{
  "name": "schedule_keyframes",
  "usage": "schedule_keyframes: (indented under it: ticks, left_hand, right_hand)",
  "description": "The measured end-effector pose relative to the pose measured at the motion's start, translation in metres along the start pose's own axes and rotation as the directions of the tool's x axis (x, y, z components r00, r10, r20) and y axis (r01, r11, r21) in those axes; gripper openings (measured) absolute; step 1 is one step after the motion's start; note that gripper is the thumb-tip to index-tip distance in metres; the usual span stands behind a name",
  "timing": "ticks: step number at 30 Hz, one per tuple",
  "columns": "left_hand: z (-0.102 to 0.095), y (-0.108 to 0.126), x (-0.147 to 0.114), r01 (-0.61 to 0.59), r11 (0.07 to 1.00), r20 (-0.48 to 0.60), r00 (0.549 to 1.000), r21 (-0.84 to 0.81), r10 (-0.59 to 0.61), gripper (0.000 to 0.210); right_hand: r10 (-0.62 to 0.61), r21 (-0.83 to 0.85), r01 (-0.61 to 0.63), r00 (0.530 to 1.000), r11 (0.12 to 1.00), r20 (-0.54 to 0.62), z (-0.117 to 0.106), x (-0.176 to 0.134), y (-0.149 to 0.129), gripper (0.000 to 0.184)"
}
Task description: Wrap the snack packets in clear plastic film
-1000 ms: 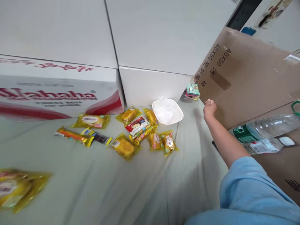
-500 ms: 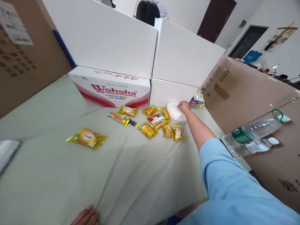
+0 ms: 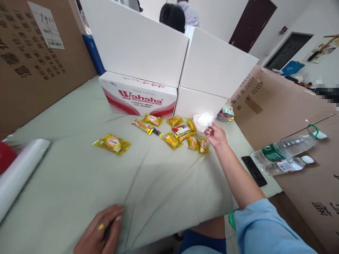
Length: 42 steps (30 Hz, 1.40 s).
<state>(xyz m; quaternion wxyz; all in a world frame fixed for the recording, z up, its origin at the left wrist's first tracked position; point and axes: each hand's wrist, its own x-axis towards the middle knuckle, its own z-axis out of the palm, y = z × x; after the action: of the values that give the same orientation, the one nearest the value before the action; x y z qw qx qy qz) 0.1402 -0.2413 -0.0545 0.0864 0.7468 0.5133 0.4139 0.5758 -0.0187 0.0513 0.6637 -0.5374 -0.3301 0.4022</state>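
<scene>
My right hand [image 3: 215, 135] is stretched out over the far side of the green cloth [image 3: 148, 183] and pinches a crumpled white plastic bag [image 3: 205, 119]. The bag hangs just above a white bowl [image 3: 196, 124]. Left of the bowl lie several yellow snack packets [image 3: 171, 139] and one red and white packet [image 3: 180, 129]. A single yellow packet [image 3: 112, 143] lies apart, further left. My left hand [image 3: 102, 233] rests palm down on the cloth at the near edge, holding nothing that I can make out.
A Wahaha carton [image 3: 140, 98] and white boxes [image 3: 203, 102] stand behind the snacks. Cardboard panels [image 3: 275, 102] flank the right side. Two water bottles [image 3: 287, 148] and a black phone [image 3: 253, 170] lie right. A plastic roll [image 3: 18, 173] lies left. Another person [image 3: 173, 16] sits beyond the boxes.
My right hand has lifted the white bag out of the bowl and drawn back slightly. My left hand has slid further onto the cloth. The view has tilted up and shifted right.
</scene>
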Motion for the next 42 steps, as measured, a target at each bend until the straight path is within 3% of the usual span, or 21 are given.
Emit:
schedule_keyframes:
  ticks: [3, 5, 9, 11, 13, 16, 21, 23, 27, 30, 33, 35, 37, 40, 42]
  left_hand:
    - [0.013, 0.024, 0.042, 0.044, 0.983, 0.014, 0.999, -0.181, -0.042, 0.015]
    - [0.035, 0.038, 0.076, 0.117, 0.945, 0.057, 0.993, -0.307, -0.104, 0.013]
    - [0.098, 0.052, 0.128, 0.309, 0.746, 0.159, 0.950, -0.590, -0.268, 0.027]
    - [0.125, 0.052, 0.139, 0.396, 0.620, 0.221, 0.914, -0.677, -0.341, 0.038]
    - [0.142, 0.047, 0.140, 0.451, 0.526, 0.238, 0.874, -0.721, -0.423, 0.036]
    - [0.147, 0.036, 0.136, 0.475, 0.472, 0.257, 0.853, -0.743, -0.455, 0.034]
    - [0.138, 0.024, 0.136, 0.502, 0.206, 0.361, 0.800, -0.840, -0.479, 0.045]
    - [0.137, 0.022, 0.138, 0.499, 0.152, 0.372, 0.786, -0.853, -0.494, 0.050]
    - [0.134, 0.022, 0.142, 0.497, 0.064, 0.405, 0.769, -0.866, -0.495, 0.056]
    - [0.129, 0.021, 0.144, 0.487, -0.069, 0.456, 0.748, -0.871, -0.482, 0.056]
    - [0.126, 0.018, 0.145, 0.478, -0.211, 0.518, 0.721, -0.853, -0.461, 0.054]
    - [0.125, 0.015, 0.146, 0.483, -0.236, 0.535, 0.707, -0.843, -0.463, 0.050]
    - [0.126, 0.013, 0.147, 0.490, -0.249, 0.547, 0.695, -0.835, -0.466, 0.045]
    - [0.125, 0.010, 0.148, 0.499, -0.271, 0.566, 0.690, -0.823, -0.451, 0.038]
    - [0.124, 0.009, 0.148, 0.496, -0.292, 0.575, 0.687, -0.818, -0.444, 0.036]
  right_hand:
    - [0.123, 0.304, -0.173, 0.977, 0.937, 0.177, 0.016, -0.064, 0.044, 0.033]
    - [0.177, 0.356, -0.243, 0.962, 0.903, 0.208, 0.031, -0.099, 0.072, 0.037]
    - [0.116, 0.096, -0.132, 0.981, 0.987, 0.156, 0.055, -0.144, 0.114, 0.032]
    - [0.033, -0.095, -0.014, 0.979, 0.995, 0.201, 0.060, -0.154, 0.124, 0.029]
    - [0.010, -0.206, 0.046, 0.964, 0.977, 0.265, 0.060, -0.158, 0.129, 0.029]
    - [0.075, -0.179, -0.024, 0.956, 0.984, 0.284, 0.059, -0.157, 0.127, 0.030]
    - [0.218, 0.104, -0.250, 0.944, 0.963, 0.250, 0.058, -0.152, 0.114, 0.040]
    - [0.267, 0.196, -0.314, 0.935, 0.929, 0.233, 0.056, -0.148, 0.110, 0.044]
    - [0.321, 0.345, -0.375, 0.925, 0.861, 0.204, 0.051, -0.142, 0.106, 0.045]
    - [0.324, 0.409, -0.379, 0.925, 0.830, 0.198, 0.044, -0.141, 0.105, 0.046]
    - [0.246, 0.396, -0.266, 0.964, 0.879, 0.101, 0.031, -0.131, 0.098, 0.048]
    - [0.118, 0.318, -0.102, 0.993, 0.943, -0.031, 0.018, -0.111, 0.086, 0.046]
    - [-0.062, 0.168, 0.092, 0.983, 0.982, -0.175, 0.001, -0.077, 0.065, 0.041]
    - [-0.372, -0.269, 0.291, 0.866, 0.918, -0.335, -0.019, -0.006, 0.024, 0.026]
    - [-0.560, -0.639, 0.261, 0.763, 0.724, -0.323, -0.024, 0.039, 0.000, 0.018]
